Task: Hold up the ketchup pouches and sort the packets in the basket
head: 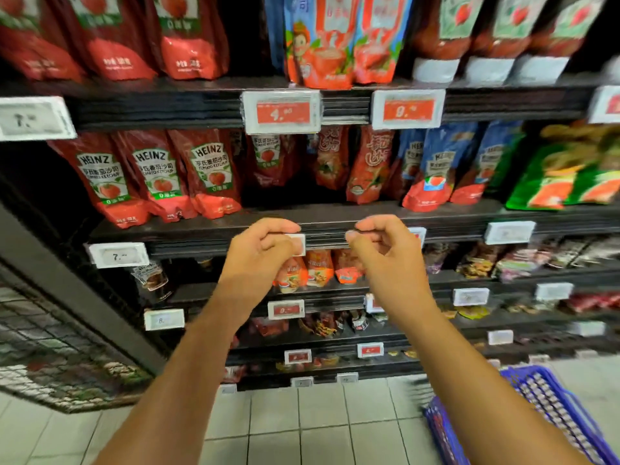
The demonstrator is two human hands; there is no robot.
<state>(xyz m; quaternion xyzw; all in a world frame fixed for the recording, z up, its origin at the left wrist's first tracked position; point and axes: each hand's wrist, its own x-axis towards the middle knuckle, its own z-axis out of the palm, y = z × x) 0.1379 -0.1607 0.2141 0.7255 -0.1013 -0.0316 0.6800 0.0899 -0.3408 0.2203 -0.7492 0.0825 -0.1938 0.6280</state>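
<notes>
Your left hand point(265, 243) pinches the small price tag point(298, 245) on the shelf edge point(328, 238) with curled fingers, your right hand point(379, 245) curls empty nearby, so a hard pull may snap the tag off.

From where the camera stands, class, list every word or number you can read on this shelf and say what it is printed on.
"HEINZ" and "TOMATO KETCHUP": red pouches.
"7.": white shelf tag; remaining digits blurred.
"4.": red shelf tag; remainder blurred.
"8.": white lower tag.
Chinese text on the other pouches and the remaining tags: too blurred to read.
The tag behind the left hand: covered.
</notes>
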